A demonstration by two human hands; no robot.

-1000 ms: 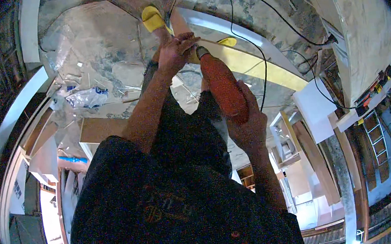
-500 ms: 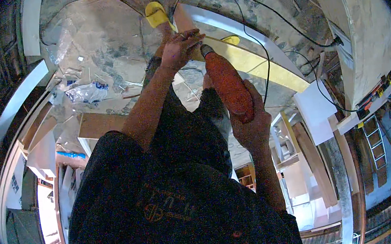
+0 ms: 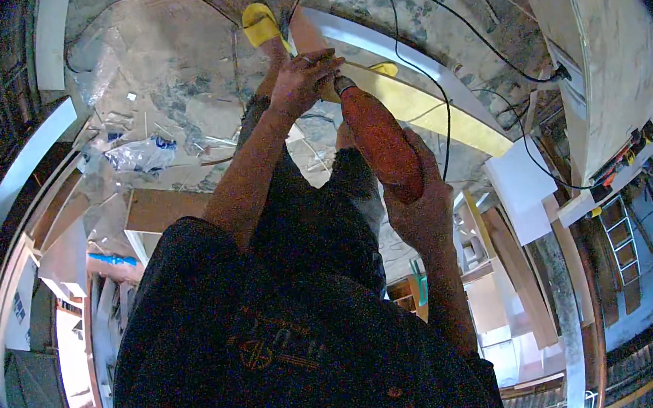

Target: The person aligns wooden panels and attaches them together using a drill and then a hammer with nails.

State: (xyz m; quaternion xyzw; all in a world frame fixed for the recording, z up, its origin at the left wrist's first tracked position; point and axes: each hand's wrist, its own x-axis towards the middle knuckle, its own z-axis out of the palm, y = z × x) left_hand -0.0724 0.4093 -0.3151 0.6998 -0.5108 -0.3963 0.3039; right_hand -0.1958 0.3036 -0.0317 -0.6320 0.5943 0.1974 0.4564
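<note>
My right hand [image 3: 422, 205] is wrapped round the rear of a red-orange power drill [image 3: 380, 137], which points up and to the left. Its dark, metallic front end [image 3: 342, 83] sits close to the fingers of my left hand [image 3: 303, 84]. Those fingers are bent together over the corner of a pale wooden board [image 3: 309, 35]; whether a small part is pinched there is too small to tell. A long yellowish panel [image 3: 446, 122] runs from this corner toward the right, in front of my legs.
Black cable [image 3: 444, 90] loops past the panel. Yellow slippers [image 3: 262, 23] are on my feet. Crumpled plastic [image 3: 142, 155] and scraps litter the floor at left. Tools [image 3: 623, 158] lie along a ledge at right, near a ladder [image 3: 622, 241]. Boards [image 3: 521, 274] lean behind me.
Both hands and the drill stay almost in the same place. My view has shifted slightly, and a teal object now shows beside my right forearm.
</note>
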